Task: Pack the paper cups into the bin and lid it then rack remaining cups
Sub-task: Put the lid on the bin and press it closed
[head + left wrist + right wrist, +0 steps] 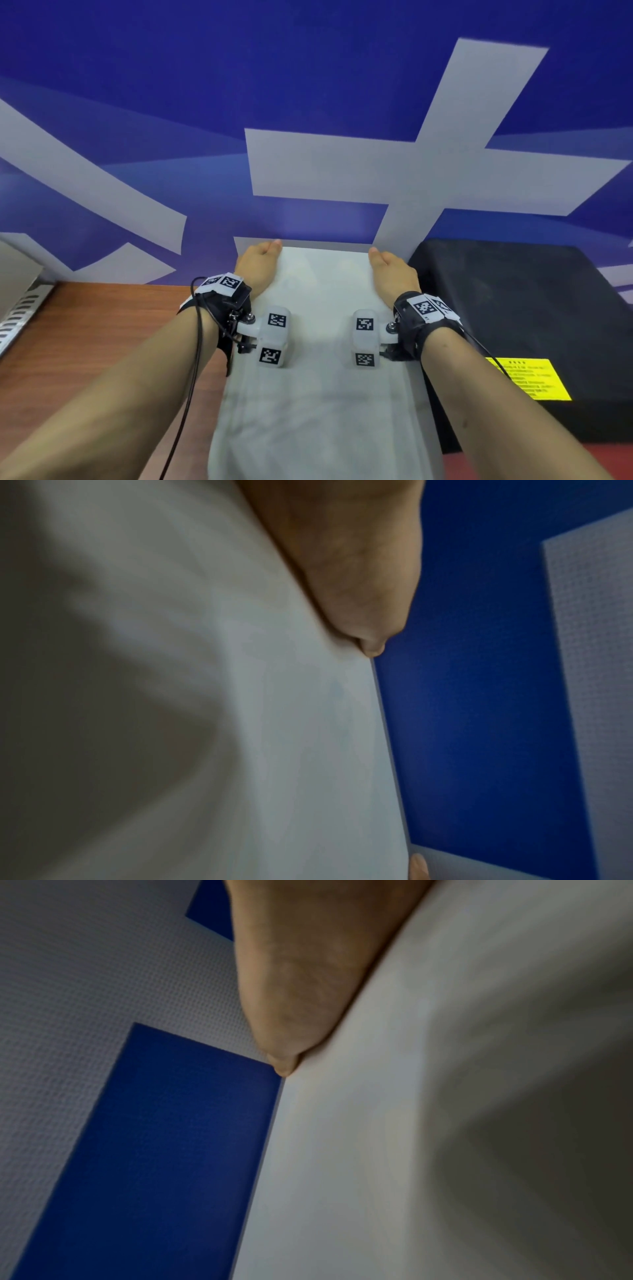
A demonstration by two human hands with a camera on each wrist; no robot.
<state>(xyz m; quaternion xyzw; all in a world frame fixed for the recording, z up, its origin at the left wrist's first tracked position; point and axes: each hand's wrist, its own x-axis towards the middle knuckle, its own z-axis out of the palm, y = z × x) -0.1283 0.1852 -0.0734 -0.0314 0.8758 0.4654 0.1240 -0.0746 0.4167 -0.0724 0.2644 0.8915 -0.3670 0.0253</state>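
Note:
The white translucent bin lid (318,394) lies flat in front of me, its far edge against the wall. My left hand (260,263) holds its far left corner and my right hand (390,267) its far right corner. Each thumb lies on top along the edge; the fingers go over the far edge and are hidden. The left wrist view shows the left hand (359,588) against the lid (274,723), and the right wrist view the right hand (301,988) on the lid (377,1150). No paper cups or rack show. The bin's body is hidden under the lid.
A black box (513,325) with a yellow label stands close on the right of the lid. Brown wooden tabletop (102,325) lies to the left, with a grey perforated metal edge (20,308) at the far left. A blue and white banner wall (308,102) rises right behind.

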